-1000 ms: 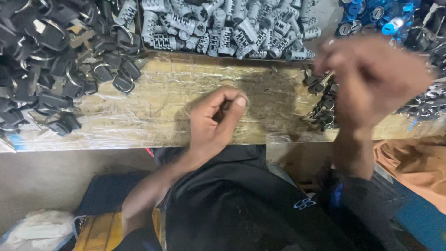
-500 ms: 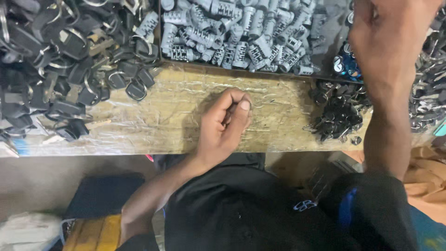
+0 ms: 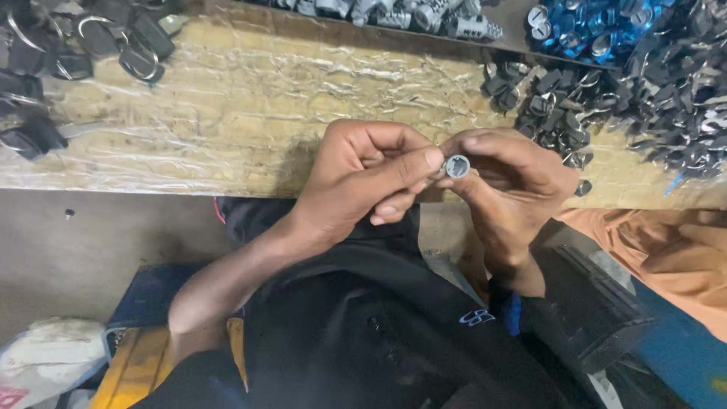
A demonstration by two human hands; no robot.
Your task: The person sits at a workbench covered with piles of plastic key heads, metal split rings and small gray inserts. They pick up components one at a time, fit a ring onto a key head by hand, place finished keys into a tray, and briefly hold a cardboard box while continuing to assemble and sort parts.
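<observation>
Both hands meet over the worktop [image 3: 227, 129] edge: right hand [image 3: 507, 178] fingers pinch a small grey cylinder [image 3: 457, 165], end toward the camera, left hand [image 3: 363, 178] fingers clamped at its nine o'clock side, steadying it.

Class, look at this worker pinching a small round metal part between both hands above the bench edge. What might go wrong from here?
1. The small round part is held only by fingertips of the left hand and right hand, past the bench edge; a slip may drop it into the lap.
2. The right hand sits close to the loose dark parts, which might be knocked off.
</observation>
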